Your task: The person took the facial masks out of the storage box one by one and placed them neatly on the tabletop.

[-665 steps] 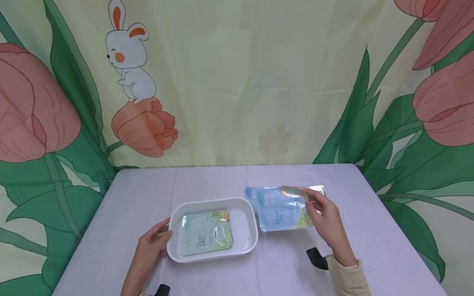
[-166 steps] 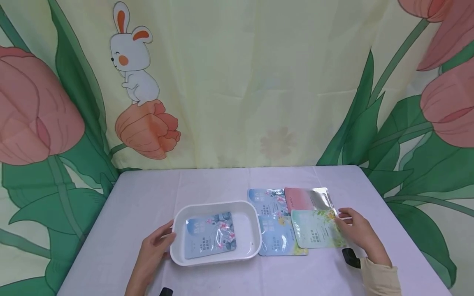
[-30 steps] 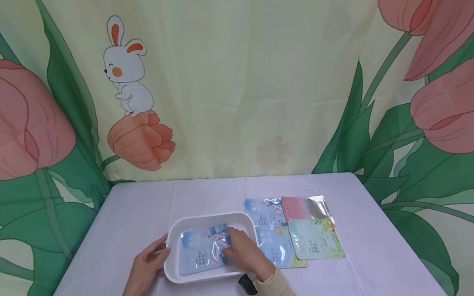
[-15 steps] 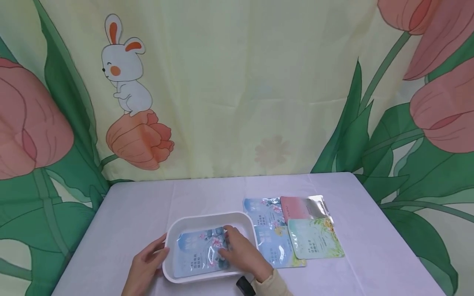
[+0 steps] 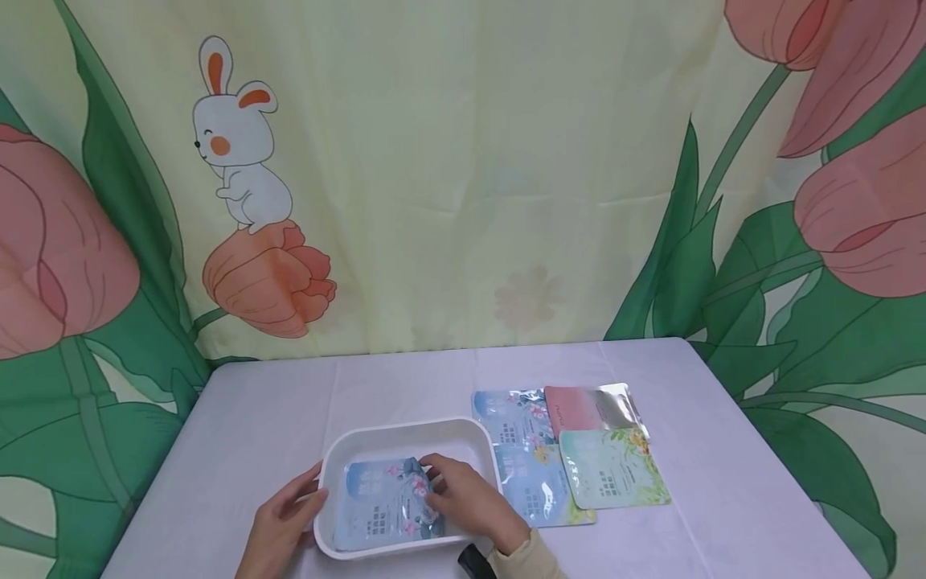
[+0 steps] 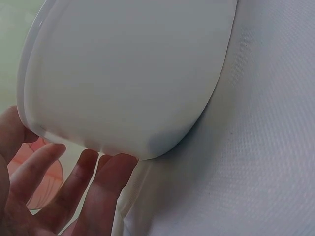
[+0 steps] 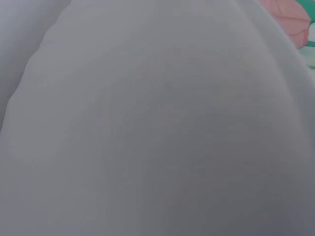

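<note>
In the head view, my left hand point(image 5: 280, 519) holds the left end of a white tray point(image 5: 473, 434), thumb at the rim. Seen from the left wrist, its fingers point(image 6: 106, 189) touch the tray's outer wall. A blue, flower-printed sheet mask packet point(image 5: 379, 503) lies in the left part of the tray. My right hand point(image 5: 473, 498) reaches over the tray's right side, with thumb and fingers gripping the packet's right edge. Part of that edge is hidden by the fingers. The right wrist view shows mostly blurred pale cloth and no hand.
Right of the tray lie overlapping packets: a blue floral one point(image 5: 510, 414), a pink-and-silver one point(image 5: 589, 408), a blue one with yellow point(image 5: 531, 486) and a green one point(image 5: 611, 470). A white cloth point(image 5: 405, 386) covers the table. Behind hangs a printed curtain point(image 5: 448, 177).
Over the last second the packet in the tray shifts slightly left and toward me with my right hand. Earlier, a green packet lay in the tray; that hand was then at the packets on the right.
</note>
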The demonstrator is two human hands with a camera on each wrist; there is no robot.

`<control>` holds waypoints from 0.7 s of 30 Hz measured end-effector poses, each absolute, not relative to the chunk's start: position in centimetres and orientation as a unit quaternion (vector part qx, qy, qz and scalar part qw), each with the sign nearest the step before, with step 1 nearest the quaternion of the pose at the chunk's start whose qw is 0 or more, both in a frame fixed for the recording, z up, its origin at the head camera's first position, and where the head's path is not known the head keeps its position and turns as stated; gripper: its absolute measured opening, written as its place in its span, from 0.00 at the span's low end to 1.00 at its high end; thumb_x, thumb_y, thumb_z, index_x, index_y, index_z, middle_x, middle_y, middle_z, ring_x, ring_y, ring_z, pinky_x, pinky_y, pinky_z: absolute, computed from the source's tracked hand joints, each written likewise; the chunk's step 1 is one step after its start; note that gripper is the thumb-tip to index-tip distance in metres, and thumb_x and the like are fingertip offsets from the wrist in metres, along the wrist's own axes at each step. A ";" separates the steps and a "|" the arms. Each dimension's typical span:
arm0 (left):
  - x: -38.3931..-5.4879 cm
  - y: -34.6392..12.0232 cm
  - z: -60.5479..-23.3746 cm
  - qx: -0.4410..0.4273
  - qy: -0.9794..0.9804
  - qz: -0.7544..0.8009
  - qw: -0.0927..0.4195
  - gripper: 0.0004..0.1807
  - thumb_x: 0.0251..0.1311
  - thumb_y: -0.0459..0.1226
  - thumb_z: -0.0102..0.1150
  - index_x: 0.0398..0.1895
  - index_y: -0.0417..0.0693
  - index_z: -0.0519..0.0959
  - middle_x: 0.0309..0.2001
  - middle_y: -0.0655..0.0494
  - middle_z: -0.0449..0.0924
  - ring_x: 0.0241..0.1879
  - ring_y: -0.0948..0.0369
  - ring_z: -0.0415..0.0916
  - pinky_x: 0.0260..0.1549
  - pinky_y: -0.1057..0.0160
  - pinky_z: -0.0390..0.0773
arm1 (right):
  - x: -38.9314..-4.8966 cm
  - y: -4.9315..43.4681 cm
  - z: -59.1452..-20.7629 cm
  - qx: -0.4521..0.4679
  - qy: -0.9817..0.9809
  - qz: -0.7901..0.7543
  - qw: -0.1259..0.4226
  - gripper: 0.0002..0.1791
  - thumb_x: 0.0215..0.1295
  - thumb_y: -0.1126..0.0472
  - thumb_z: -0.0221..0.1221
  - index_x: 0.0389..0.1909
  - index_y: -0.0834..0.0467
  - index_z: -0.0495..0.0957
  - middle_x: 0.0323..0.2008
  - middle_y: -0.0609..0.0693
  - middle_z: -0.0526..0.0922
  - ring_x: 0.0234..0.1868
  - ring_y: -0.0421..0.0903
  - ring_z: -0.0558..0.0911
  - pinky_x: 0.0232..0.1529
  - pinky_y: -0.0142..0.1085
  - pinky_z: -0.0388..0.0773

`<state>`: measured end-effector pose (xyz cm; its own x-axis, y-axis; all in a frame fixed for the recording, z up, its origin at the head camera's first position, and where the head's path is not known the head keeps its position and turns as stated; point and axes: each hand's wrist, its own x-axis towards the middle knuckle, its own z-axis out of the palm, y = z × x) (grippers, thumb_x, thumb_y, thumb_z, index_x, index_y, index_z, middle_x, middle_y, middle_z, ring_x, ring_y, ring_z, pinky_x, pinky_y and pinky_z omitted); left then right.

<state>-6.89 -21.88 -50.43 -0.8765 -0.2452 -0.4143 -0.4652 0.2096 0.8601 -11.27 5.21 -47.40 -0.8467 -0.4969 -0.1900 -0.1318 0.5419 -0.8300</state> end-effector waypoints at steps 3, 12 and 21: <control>-6.9 -22.0 -50.4 -0.230 0.771 0.586 0.096 0.45 0.55 0.60 0.66 0.73 0.52 0.65 0.65 0.38 0.70 0.55 0.50 0.78 0.40 0.61 0.86 | -11.2 5.2 -47.4 -0.183 0.851 -0.443 0.214 0.25 0.64 0.67 0.63 0.63 0.60 0.72 0.48 0.55 0.83 0.46 0.48 0.83 0.48 0.43 0.83; -6.9 -22.1 -50.4 -0.226 0.768 0.591 0.102 0.50 0.51 0.64 0.66 0.74 0.51 0.64 0.65 0.38 0.69 0.54 0.53 0.78 0.42 0.60 0.86 | -11.1 5.1 -47.3 -0.179 0.844 -0.458 0.213 0.28 0.62 0.70 0.63 0.64 0.60 0.70 0.45 0.54 0.83 0.40 0.43 0.82 0.42 0.37 0.83; -6.9 -22.1 -50.6 -0.223 0.766 0.595 0.095 0.45 0.56 0.59 0.66 0.74 0.51 0.64 0.64 0.39 0.69 0.56 0.49 0.77 0.42 0.60 0.86 | -11.0 5.2 -47.2 -0.177 0.846 -0.476 0.164 0.26 0.62 0.73 0.59 0.62 0.58 0.74 0.41 0.51 0.82 0.36 0.40 0.80 0.36 0.32 0.80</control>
